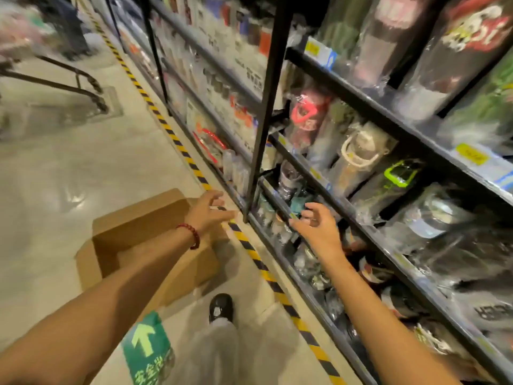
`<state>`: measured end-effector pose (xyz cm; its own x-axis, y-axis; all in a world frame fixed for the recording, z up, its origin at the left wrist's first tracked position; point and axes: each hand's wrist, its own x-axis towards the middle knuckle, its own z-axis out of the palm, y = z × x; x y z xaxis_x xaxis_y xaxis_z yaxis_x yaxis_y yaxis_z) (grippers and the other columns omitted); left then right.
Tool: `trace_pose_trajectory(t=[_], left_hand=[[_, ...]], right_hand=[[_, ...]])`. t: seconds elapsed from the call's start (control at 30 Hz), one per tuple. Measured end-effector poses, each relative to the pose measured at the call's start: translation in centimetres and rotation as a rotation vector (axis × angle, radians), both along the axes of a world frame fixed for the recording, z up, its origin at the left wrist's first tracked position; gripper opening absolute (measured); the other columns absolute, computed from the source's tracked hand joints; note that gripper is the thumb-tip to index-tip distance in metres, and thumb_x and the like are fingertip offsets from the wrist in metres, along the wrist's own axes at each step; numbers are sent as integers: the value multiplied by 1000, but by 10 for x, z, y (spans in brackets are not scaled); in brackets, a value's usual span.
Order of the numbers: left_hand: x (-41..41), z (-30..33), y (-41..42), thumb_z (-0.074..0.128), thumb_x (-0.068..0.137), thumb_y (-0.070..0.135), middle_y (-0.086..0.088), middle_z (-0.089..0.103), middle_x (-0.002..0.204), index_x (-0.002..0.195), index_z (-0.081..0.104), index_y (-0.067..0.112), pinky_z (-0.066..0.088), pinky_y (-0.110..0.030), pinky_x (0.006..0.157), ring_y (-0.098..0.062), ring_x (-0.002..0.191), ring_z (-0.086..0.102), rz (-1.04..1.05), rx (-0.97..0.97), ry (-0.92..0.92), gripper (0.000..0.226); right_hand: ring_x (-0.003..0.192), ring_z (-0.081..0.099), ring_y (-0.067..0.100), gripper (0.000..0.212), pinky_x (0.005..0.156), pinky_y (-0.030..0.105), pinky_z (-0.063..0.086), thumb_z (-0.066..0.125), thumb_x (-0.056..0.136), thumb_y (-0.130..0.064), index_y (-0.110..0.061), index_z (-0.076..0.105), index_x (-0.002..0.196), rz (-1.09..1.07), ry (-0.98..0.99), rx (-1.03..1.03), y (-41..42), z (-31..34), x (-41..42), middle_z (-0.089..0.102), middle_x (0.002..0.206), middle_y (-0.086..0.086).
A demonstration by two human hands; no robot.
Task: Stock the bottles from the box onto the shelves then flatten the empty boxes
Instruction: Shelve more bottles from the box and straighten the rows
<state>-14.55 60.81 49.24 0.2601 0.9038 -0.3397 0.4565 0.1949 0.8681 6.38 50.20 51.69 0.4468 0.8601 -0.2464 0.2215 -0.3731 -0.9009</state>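
An open brown cardboard box stands on the floor at lower left; from here its inside looks empty. My left hand reaches forward above the box's far corner, fingers spread, holding nothing. My right hand hovers at the edge of a low shelf, fingers loosely curled and empty, just in front of a teal-lidded bottle. Wrapped bottles fill the black shelving on the right.
A yellow-and-black hazard stripe runs along the floor beside the shelving. A black upright post stands between my hands. My shoe and a green arrow floor sticker lie below. A trolley frame stands far left.
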Motion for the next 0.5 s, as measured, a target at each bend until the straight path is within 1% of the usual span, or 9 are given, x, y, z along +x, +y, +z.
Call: trace_pose_trajectory(t=[0.07,0.13,0.17,0.23,0.27,0.3,0.37,0.43,0.5], left_hand=[[-47,-24,-13,74,79,19,-6,54,111,129,46,6,39,-27,81,-20,106,52,117,-57,88,59],[-88,-47,-27,74,79,18,-2,49,108,128,46,7,40,-27,81,-16,103,49,246,-150,113,57],[-109,-59,-34,73,79,15,-3,47,108,127,45,6,41,-26,79,-16,99,47,308,-211,103,56],[-148,-85,-46,74,79,13,-6,50,103,122,46,4,42,-24,69,-17,92,47,403,-288,114,53],[-166,-97,-51,74,78,13,-7,53,102,121,47,4,42,-25,69,-18,90,48,440,-305,140,52],[-183,-111,-53,74,78,13,-10,54,104,122,47,3,42,-27,74,-19,92,49,478,-314,161,53],[-213,-137,-52,73,79,10,-12,51,106,125,47,0,39,-29,80,-22,97,49,545,-338,186,54],[-241,-169,-49,73,80,14,-11,52,108,126,47,1,40,-31,84,-24,101,51,584,-368,218,54],[-267,-204,-45,73,80,20,-12,57,115,126,48,5,40,-30,85,-23,100,51,602,-407,257,55]], right_hand=[[90,56,19,53,78,30,46,79,68,-23,-7,54,111,90,94,-70,7,-26,-27,59,100,12],[79,56,15,36,75,34,50,77,68,-25,-23,54,96,174,176,-126,16,-58,-56,56,89,1],[81,57,14,33,77,35,51,76,73,-20,-24,54,97,216,180,-173,20,-72,-71,56,93,-2],[97,59,20,42,77,29,52,75,76,-16,-15,54,113,278,129,-259,30,-105,-99,58,112,4],[102,59,23,45,74,27,52,73,77,-13,-11,54,118,305,111,-281,36,-120,-113,58,115,7],[103,59,25,43,75,31,51,72,79,-11,-10,54,118,341,90,-304,43,-136,-127,58,115,8],[99,60,23,42,78,36,51,74,76,-17,-14,55,114,414,13,-357,58,-164,-152,60,109,5],[98,60,20,59,73,30,49,72,65,-33,-14,55,119,464,-10,-415,75,-199,-174,60,111,2],[102,60,20,64,75,29,49,70,65,-36,-14,54,122,489,-28,-457,96,-241,-190,60,115,2]])
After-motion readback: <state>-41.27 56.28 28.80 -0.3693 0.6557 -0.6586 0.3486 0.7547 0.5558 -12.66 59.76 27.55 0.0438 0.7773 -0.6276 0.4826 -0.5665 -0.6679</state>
